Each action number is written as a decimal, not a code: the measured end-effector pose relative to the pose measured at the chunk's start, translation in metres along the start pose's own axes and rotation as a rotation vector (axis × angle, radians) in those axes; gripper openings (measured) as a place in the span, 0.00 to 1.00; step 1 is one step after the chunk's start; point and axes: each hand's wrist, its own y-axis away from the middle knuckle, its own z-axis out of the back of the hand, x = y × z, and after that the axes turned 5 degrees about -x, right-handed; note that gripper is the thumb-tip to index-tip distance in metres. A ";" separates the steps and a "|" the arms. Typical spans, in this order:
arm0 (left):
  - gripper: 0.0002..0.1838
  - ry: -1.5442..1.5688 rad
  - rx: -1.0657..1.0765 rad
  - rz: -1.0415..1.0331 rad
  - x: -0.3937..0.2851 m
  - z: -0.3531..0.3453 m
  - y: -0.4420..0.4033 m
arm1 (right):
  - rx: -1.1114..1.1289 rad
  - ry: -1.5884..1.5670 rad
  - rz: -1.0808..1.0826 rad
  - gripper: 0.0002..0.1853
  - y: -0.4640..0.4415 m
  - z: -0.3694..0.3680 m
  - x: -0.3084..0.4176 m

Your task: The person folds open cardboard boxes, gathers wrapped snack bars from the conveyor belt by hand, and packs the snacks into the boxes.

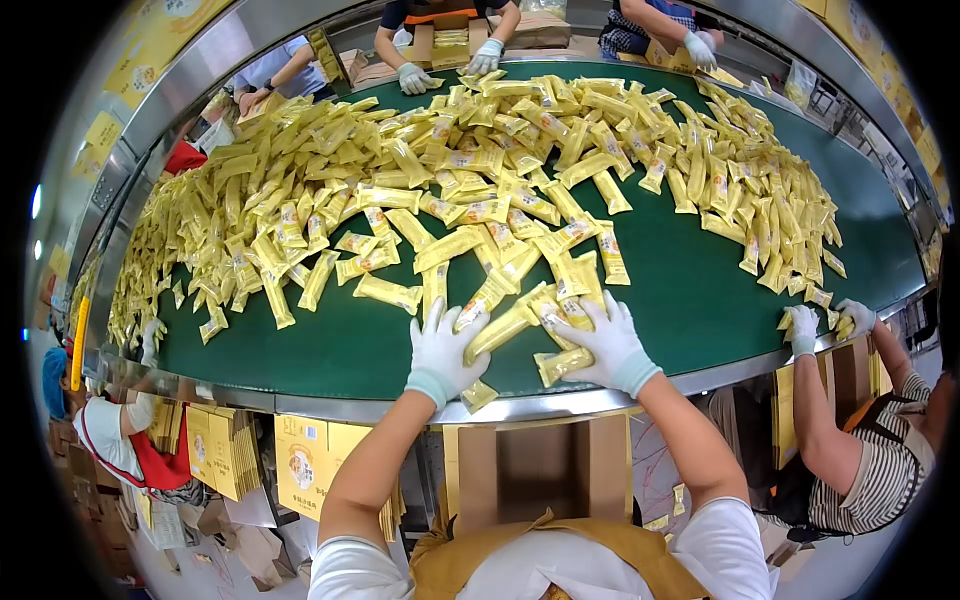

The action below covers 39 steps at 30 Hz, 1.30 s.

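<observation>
Both my hands wear white gloves and reach over the near edge of a green conveyor belt (330, 350). Between them lies a loose cluster of yellow wrapped snack packets (500, 330). My left hand (443, 352) has its fingers spread against the cluster's left side, and a single packet (479, 396) lies just below it at the metal edge. On the right side, my right hand (608, 350) rests with fingers apart over several packets, its thumb side by a short packet (562, 366). Packets partly hide the fingertips. Directly below the belt edge, an open cardboard carton (478, 480) stands before my body.
A large heap of packets (300, 200) spreads over the belt, with another pile (745, 190) at right. Co-workers' gloved hands work at the far side (415, 78) and right (803, 328). Flat yellow cartons (310, 460) stand at lower left. A metal rail (340, 408) edges the belt.
</observation>
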 end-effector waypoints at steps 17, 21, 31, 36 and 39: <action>0.26 0.253 0.258 -0.088 0.039 0.058 0.044 | -0.005 -0.046 -0.086 0.23 0.106 0.038 -0.027; 0.27 0.400 -0.022 -0.010 -0.014 0.069 0.027 | -0.237 -0.415 -0.373 0.23 0.076 0.082 0.018; 0.27 0.181 0.153 0.019 -0.034 0.007 -0.014 | 0.005 0.095 -0.310 0.36 -0.008 -0.013 0.033; 0.30 0.335 -0.031 0.246 -0.017 0.028 -0.026 | 0.164 0.046 -0.396 0.30 0.006 0.006 0.027; 0.29 0.220 -0.087 0.360 -0.020 0.023 -0.052 | 0.301 -0.076 -0.359 0.23 0.003 0.009 0.032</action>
